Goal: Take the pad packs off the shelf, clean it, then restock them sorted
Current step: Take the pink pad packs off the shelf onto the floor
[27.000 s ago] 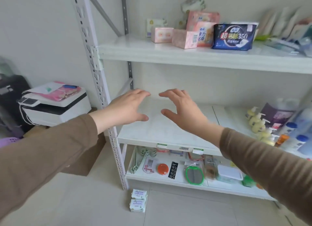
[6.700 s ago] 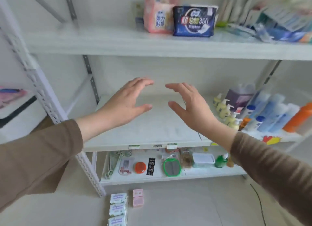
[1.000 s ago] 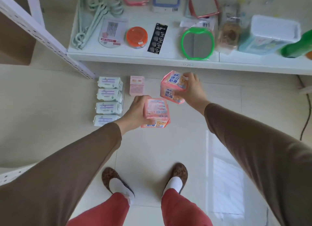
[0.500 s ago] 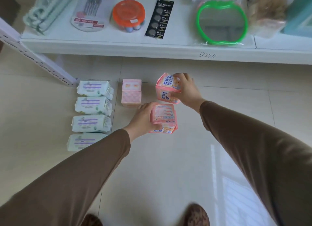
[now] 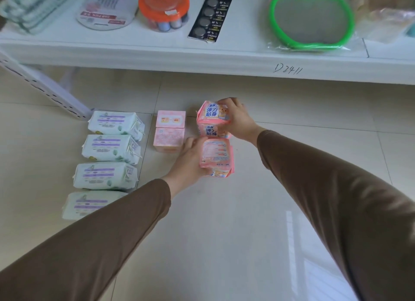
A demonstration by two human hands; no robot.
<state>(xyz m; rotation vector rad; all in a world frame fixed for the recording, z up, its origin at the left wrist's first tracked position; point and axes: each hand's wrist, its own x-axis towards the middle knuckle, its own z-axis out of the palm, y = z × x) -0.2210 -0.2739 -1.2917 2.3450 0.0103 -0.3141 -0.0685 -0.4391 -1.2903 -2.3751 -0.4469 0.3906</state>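
You are lowering two pink pad packs toward the tiled floor (image 5: 224, 233), beside the packs already set out there: your left hand (image 5: 190, 159) is curling its fingers round the side of the nearer pink pack (image 5: 216, 158), and your right hand (image 5: 235, 120) is pinching the farther pink pack (image 5: 212, 118) from above between thumb and fingertips. Four white-and-purple packs (image 5: 110, 152) are lying in a column on the floor near the rack's foot, and a small pink box pack (image 5: 170, 131) is sitting just beside them, with the held packs forming a third column. The unloading stage is therefore looking well advanced, sorted by type; whether more packs are waiting above cannot be told, since only the bottom shelf (image 5: 202, 58), with its green-rimmed mirror (image 5: 312, 19), is showing. Cleaning and restocking are judged to be remaining
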